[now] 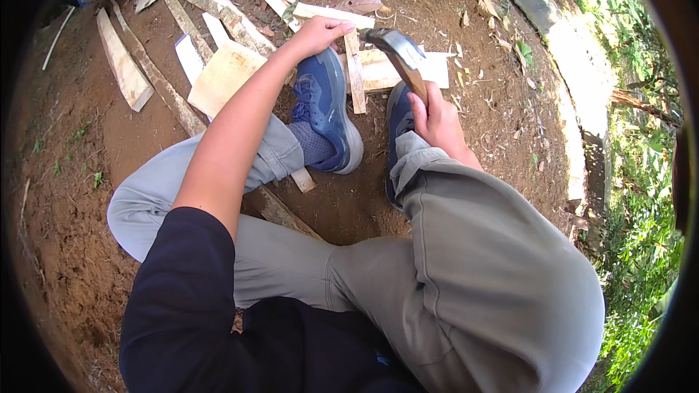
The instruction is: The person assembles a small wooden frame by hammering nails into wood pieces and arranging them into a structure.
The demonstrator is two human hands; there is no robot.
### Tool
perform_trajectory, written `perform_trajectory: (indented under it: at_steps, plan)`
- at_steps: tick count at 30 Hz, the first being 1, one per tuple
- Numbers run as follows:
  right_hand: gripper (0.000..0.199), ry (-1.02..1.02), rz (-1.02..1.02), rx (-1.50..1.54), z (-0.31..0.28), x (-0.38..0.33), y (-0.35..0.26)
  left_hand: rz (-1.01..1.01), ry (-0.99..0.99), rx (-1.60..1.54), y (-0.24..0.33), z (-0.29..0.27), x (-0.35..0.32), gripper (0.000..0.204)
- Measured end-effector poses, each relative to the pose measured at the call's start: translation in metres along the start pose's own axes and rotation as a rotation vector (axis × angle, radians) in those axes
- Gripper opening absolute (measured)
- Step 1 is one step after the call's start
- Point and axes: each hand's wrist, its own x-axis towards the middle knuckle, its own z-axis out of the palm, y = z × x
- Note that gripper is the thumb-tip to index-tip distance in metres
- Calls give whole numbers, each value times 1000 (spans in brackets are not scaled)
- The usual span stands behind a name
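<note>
right hand (pixel 442 127) gripped a brown-handled metal hammer (pixel 399 51), left hand (pixel 319 35) (hold unclear from here) by a pale-wood strip (pixel 355 76); hammering seemingly needed careful aim.

No words, numbers or signs can be read anywhere in this view. A small blue mark (pixel 381 358) sits on the front of the wearer's dark shirt (pixel 291 342), too small and blurred to make out as lettering or a logo. Any fine marking on the side of the blue left shoe (pixel 318 87) is likewise too small to read.
</note>
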Motion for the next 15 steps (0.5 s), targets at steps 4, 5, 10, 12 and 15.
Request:
perform_trajectory:
  at_steps: [4,5,10,12,15]
  plan:
    - [30,-224,68,-243,10,6,10,31,17,-5,-13,-1,2,46]
    - [30,-179,24,-213,9,4,8,38,25,-18,-15,-1,0,46]
    - [29,-126,4,-144,5,-4,5,37,7,20,-9,0,3,47]
    - [29,-149,33,-142,9,-2,13,33,28,13,-11,0,0,47]
    - [27,20,11,-5,3,-20,30,-2,8,60,5,8,-5,49]
